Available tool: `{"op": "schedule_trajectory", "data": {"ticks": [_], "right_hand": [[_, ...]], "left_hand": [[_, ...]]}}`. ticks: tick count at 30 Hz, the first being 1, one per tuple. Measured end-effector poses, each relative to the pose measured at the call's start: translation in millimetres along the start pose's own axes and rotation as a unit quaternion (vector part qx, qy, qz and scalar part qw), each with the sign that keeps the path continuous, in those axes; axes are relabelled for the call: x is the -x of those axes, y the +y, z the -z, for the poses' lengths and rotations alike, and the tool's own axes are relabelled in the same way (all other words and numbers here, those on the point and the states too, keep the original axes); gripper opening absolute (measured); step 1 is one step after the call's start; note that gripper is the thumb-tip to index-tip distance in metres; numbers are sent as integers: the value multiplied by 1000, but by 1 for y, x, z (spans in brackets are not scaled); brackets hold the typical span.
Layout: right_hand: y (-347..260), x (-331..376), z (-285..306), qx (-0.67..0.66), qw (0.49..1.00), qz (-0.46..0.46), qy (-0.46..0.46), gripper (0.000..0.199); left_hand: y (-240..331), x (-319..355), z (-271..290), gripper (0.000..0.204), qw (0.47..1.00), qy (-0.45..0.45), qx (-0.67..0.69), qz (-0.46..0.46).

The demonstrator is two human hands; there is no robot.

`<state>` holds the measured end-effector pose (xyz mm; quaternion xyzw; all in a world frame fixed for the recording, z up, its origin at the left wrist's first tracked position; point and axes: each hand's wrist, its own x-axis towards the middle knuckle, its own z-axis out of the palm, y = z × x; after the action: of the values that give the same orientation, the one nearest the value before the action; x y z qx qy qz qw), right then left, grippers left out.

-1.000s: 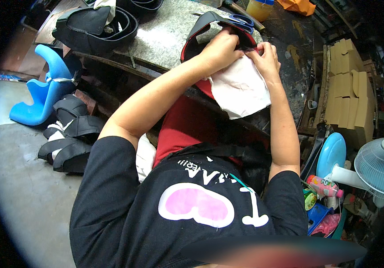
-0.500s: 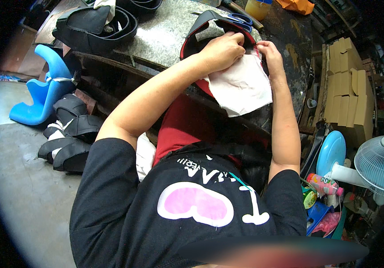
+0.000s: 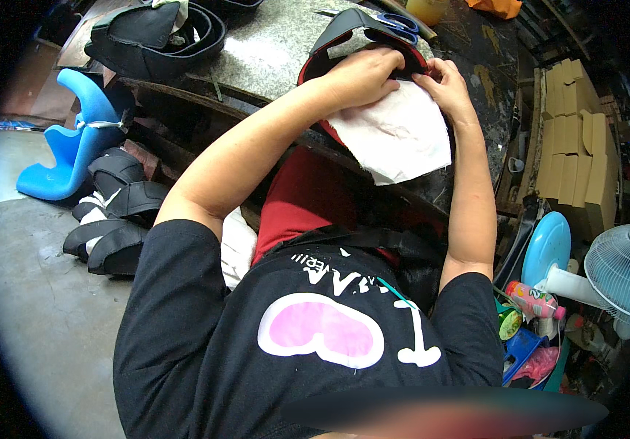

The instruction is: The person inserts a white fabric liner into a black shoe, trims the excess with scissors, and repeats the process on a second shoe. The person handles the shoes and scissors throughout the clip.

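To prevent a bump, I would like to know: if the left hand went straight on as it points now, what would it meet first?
The left hand would probably meet the far side of the red-edged black piece first; the fingertips are hidden, so depth is unclear.

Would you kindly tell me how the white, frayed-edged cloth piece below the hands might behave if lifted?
The white cloth piece would probably be floppy, given its creases. It seems light, since it looks thin. Its frayed edge might shed threads.
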<state>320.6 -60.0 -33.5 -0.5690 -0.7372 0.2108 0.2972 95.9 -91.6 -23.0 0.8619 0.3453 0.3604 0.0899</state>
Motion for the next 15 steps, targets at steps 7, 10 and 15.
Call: {"op": "schedule_trajectory", "data": {"ticks": [7,10,15], "right_hand": [[5,6,5,-153,987,-50,-31,22],[2,8,6,-129,991,-39,-17,25],[-5,9,1,92,995,21,26,41]], "left_hand": [[4,-1,5,16,996,-69,-50,-41],[8,-4,7,17,980,-66,-140,-124],[5,-9,7,17,977,-75,-132,-148]]}}
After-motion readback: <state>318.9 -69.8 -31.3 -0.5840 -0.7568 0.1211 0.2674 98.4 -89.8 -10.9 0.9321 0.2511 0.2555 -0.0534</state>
